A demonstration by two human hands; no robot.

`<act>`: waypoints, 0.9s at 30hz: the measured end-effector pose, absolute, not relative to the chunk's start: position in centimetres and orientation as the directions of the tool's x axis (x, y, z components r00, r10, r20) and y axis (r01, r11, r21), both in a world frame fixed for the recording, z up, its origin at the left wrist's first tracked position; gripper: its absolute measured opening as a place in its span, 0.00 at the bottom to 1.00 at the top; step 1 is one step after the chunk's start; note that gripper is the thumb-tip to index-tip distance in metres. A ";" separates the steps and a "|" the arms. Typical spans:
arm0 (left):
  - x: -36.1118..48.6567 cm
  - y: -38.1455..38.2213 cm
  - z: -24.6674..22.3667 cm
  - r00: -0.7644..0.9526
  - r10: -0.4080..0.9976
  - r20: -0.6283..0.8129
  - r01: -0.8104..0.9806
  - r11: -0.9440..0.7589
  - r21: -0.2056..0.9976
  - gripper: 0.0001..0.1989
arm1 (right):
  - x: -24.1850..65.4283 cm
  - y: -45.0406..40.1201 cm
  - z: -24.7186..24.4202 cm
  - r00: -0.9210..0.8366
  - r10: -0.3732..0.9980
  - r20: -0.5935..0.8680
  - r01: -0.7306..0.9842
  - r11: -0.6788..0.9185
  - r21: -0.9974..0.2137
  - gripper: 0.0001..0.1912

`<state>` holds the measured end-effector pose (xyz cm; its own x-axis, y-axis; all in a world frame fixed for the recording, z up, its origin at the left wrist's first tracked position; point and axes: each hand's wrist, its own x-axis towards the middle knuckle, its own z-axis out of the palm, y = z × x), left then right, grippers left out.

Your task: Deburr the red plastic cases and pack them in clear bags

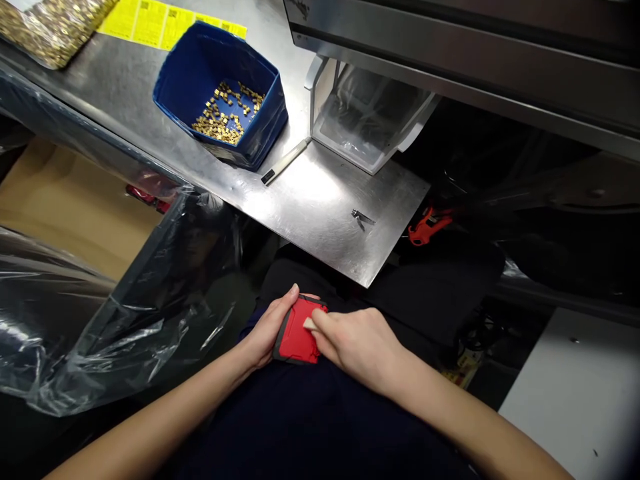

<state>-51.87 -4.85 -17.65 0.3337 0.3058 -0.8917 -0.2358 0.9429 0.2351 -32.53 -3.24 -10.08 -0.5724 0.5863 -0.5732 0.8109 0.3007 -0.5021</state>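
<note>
A flat red piece with a dark edge (pixel 299 331) rests over my lap at the lower middle. My left hand (pixel 270 327) is wrapped round its left side, thumb along the top left edge. From the right, my right hand (pixel 353 337) pinches a small pale piece (pixel 310 325) against the red face. How far that pale piece extends inside my fingers is hidden. Beyond my hands, a small metal clipper-like tool (pixel 363 218) and a pale pen-shaped tool (pixel 286 162) lie on the metal table (pixel 320 220).
A blue bin (pixel 270 123) holds small brass parts, with a bag of brass parts (pixel 55 30) at the upper left. Yellow labels (pixel 150 23) lie behind. A clear tray (pixel 370 127) and an orange-red tool (pixel 429 227) are to the right. Plastic sheeting (pixel 150 320) hangs left.
</note>
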 end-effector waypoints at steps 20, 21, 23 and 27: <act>-51.9 -4.7 -17.4 0.329 0.317 -0.889 -0.259 0.936 0.238 0.30 | -32.2 -2.9 -10.5 -0.599 0.543 -0.589 0.797 0.331 -0.505 0.12; -51.8 -4.6 -17.3 0.324 0.324 -0.889 -0.257 0.934 0.248 0.30 | -32.2 -2.9 -10.4 -0.624 0.524 -0.579 0.778 0.345 -0.525 0.11; -51.8 -4.5 -17.3 0.321 0.322 -0.891 -0.259 0.934 0.245 0.30 | -32.3 -2.5 -10.4 -0.668 0.519 -0.533 0.738 0.374 -0.561 0.12; -51.8 -4.4 -17.3 0.310 0.284 -0.907 -0.320 0.930 0.181 0.31 | -32.1 0.9 -11.9 -0.559 0.705 -0.437 0.769 0.242 -0.592 0.16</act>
